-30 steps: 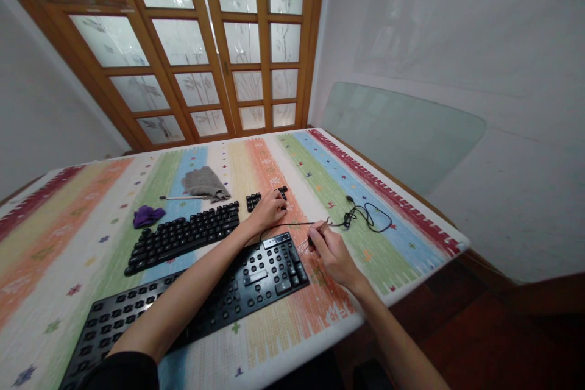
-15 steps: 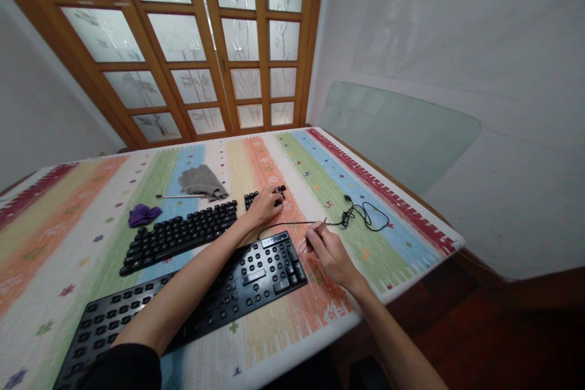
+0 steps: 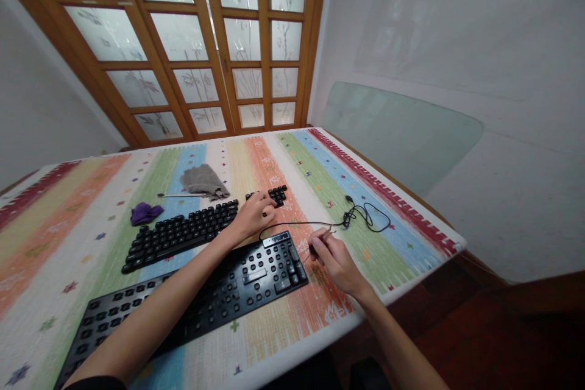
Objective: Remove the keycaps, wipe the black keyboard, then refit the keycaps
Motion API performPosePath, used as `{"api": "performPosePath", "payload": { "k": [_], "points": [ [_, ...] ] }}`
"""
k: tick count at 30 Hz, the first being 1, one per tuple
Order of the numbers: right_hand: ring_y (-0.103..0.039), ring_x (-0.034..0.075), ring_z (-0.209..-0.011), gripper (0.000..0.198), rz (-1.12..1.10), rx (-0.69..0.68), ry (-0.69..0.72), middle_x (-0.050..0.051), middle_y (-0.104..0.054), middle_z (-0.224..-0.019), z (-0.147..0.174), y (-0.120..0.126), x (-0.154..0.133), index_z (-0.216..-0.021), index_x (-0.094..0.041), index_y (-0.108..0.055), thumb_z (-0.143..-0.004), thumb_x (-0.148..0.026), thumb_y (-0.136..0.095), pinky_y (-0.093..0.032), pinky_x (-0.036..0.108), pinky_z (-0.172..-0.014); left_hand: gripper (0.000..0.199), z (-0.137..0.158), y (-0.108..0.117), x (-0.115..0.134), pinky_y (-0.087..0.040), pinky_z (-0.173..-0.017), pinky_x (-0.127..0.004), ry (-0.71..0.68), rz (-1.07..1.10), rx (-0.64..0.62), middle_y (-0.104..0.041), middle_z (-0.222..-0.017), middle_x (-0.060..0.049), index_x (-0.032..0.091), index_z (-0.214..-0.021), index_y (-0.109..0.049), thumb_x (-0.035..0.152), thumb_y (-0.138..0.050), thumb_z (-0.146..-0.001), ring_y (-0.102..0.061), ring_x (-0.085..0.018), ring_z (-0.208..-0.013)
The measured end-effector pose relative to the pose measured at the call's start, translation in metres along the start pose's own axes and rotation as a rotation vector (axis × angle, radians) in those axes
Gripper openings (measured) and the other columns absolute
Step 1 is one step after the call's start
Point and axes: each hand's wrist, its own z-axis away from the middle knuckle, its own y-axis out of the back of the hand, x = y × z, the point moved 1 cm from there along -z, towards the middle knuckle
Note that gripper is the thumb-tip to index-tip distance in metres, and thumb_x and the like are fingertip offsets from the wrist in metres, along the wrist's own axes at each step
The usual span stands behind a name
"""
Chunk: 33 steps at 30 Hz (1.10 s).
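My left hand (image 3: pixel 256 218) is over the loose black keycaps (image 3: pixel 187 230) laid out in rows behind the keyboard. Its fingers are curled, and a small dark keycap (image 3: pixel 264 214) shows by the thumb. The black keyboard (image 3: pixel 228 295) lies in front, with most of its switch posts bare and several keys still fitted at its right end. My right hand (image 3: pixel 333 256) is closed beside that end, just off the keyboard. Between its fingers is a small dark keycap puller (image 3: pixel 312 250) with thin wire prongs, mostly hidden by the hand.
The keyboard's cable (image 3: pixel 297 223) runs right to a coiled bundle (image 3: pixel 350 217). Behind the keycaps lie a grey cloth (image 3: pixel 203 181), a thin white stick with a dark tip (image 3: pixel 183 195) and a purple cloth (image 3: pixel 146 213). The table's right edge (image 3: pixel 411 280) is near my right forearm.
My left hand has moved left and slightly toward me, uncovering keycaps at the right end of the rows. My right hand has shifted slightly right and down, still holding the puller.
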Motion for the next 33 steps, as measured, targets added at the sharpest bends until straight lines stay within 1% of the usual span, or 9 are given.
{"api": "performPosePath", "payload": {
  "k": [4, 7, 12, 16, 19, 22, 24, 27, 33],
  "points": [
    [-0.057, 0.015, -0.069, 0.036, -0.044, -0.077, -0.016, 0.001, -0.058, -0.076, 0.008, -0.006, 0.003, -0.086, -0.019, -0.056, -0.101, -0.047, -0.038, -0.046, 0.026, -0.065, 0.014, 0.040, 0.012, 0.021, -0.050, -0.089, -0.036, -0.037, 0.045, -0.075, -0.064, -0.100, -0.007, 0.019, -0.097, -0.068, 0.026, -0.059, -0.089, -0.060, -0.022, -0.098],
    [-0.053, 0.013, -0.062, 0.036, -0.063, -0.107, -0.049, 0.000, -0.057, -0.072, 0.012, -0.012, 0.006, -0.088, -0.019, -0.055, -0.100, -0.049, -0.040, -0.045, 0.025, -0.058, 0.024, 0.066, 0.016, 0.038, -0.048, -0.097, -0.039, -0.071, 0.125, -0.146, -0.064, -0.116, -0.009, 0.021, -0.112, -0.066, 0.029, -0.062, -0.090, -0.059, -0.023, -0.109],
    [-0.050, 0.012, -0.052, 0.035, -0.090, -0.112, -0.063, -0.002, -0.054, -0.066, 0.013, -0.018, 0.013, -0.089, -0.019, -0.053, -0.100, -0.050, -0.040, -0.042, 0.024, -0.051, 0.035, 0.092, 0.015, 0.050, -0.044, -0.106, -0.046, -0.125, 0.143, -0.217, -0.059, -0.133, -0.011, 0.024, -0.121, -0.063, 0.039, -0.066, -0.089, -0.053, -0.027, -0.125],
    [-0.052, 0.013, -0.054, 0.030, -0.007, -0.135, -0.006, 0.000, -0.056, -0.069, 0.012, -0.022, 0.011, -0.088, -0.019, -0.055, -0.101, -0.042, -0.041, -0.043, 0.026, -0.053, 0.040, 0.100, 0.008, 0.046, -0.044, -0.106, -0.050, -0.165, 0.129, -0.175, -0.056, -0.137, -0.013, 0.023, -0.120, -0.064, 0.045, -0.068, -0.087, -0.050, -0.030, -0.129],
    [-0.058, 0.016, -0.065, 0.022, 0.146, -0.152, 0.086, 0.003, -0.060, -0.076, 0.012, -0.026, 0.000, -0.090, -0.020, -0.057, -0.100, -0.033, -0.042, -0.046, 0.028, -0.064, 0.042, 0.101, 0.003, 0.043, -0.044, -0.106, -0.050, -0.171, 0.116, -0.156, -0.057, -0.136, -0.014, 0.022, -0.120, -0.064, 0.046, -0.069, -0.086, -0.051, -0.030, -0.128],
    [-0.061, 0.020, -0.078, 0.018, 0.318, -0.223, 0.200, 0.006, -0.064, -0.086, 0.011, -0.029, -0.015, -0.093, -0.020, -0.057, -0.099, -0.028, -0.042, -0.046, 0.031, -0.073, 0.041, 0.101, 0.002, 0.043, -0.043, -0.107, -0.050, -0.167, 0.109, -0.167, -0.056, -0.136, -0.014, 0.022, -0.120, -0.064, 0.045, -0.069, -0.086, -0.050, -0.031, -0.129],
    [-0.061, 0.021, -0.080, 0.019, 0.406, -0.285, 0.240, 0.007, -0.065, -0.087, 0.007, -0.031, -0.022, -0.093, -0.020, -0.056, -0.100, -0.028, -0.040, -0.046, 0.033, -0.074, 0.041, 0.101, 0.003, 0.044, -0.042, -0.108, -0.050, -0.161, 0.108, -0.178, -0.056, -0.137, -0.014, 0.022, -0.121, -0.064, 0.044, -0.069, -0.086, -0.050, -0.031, -0.129],
    [-0.062, 0.022, -0.080, 0.024, 0.466, -0.306, 0.206, 0.008, -0.066, -0.087, -0.005, -0.030, -0.024, -0.092, -0.019, -0.055, -0.102, -0.029, -0.036, -0.046, 0.033, -0.075, 0.042, 0.100, 0.004, 0.045, -0.042, -0.108, -0.050, -0.150, 0.108, -0.199, -0.055, -0.137, -0.014, 0.022, -0.122, -0.064, 0.042, -0.070, -0.086, -0.050, -0.031, -0.129],
    [-0.061, 0.022, -0.084, 0.025, 0.432, -0.274, 0.158, 0.010, -0.068, -0.093, -0.035, -0.033, -0.017, -0.094, -0.018, -0.057, -0.102, -0.029, -0.035, -0.045, 0.033, -0.077, 0.037, 0.096, 0.007, 0.048, -0.042, -0.107, -0.050, -0.129, 0.110, -0.223, -0.057, -0.134, -0.013, 0.021, -0.114, -0.066, 0.040, -0.073, -0.083, -0.051, -0.032, -0.126]
  ]
}}
